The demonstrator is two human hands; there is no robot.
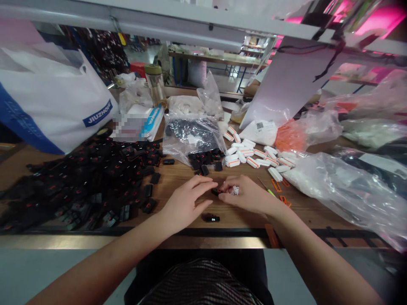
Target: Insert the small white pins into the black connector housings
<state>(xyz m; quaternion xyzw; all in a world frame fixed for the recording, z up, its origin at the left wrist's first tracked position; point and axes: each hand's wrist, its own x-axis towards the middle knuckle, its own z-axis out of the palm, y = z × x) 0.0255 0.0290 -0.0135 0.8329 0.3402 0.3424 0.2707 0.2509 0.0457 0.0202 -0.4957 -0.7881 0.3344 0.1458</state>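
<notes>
My right hand (pixel 246 194) pinches a small black plastic part (pixel 216 192) between thumb and fingertips, just above the wooden table. Small white pieces (pixel 235 190) show under its curled fingers; their kind is too small to make out. My left hand (pixel 190 199) holds nothing, its fingers stretched out and thumb apart, the fingertips close to the black part. Between my hands and the table's front edge lies another black part (pixel 212 218) with two white dots on it. Several black parts (pixel 203 163) spill from the mouth of a clear bag (pixel 193 135) beyond my hands.
A large heap of black parts (pixel 111 173) covers the left side. White parts with orange strips (pixel 241 156) are piled behind my right hand, near loose orange frames (pixel 276 185) and a thin green-handled tool (pixel 271 192). Plastic bags (pixel 321 178) crowd the right; a white carrier bag (pixel 60 93) stands left.
</notes>
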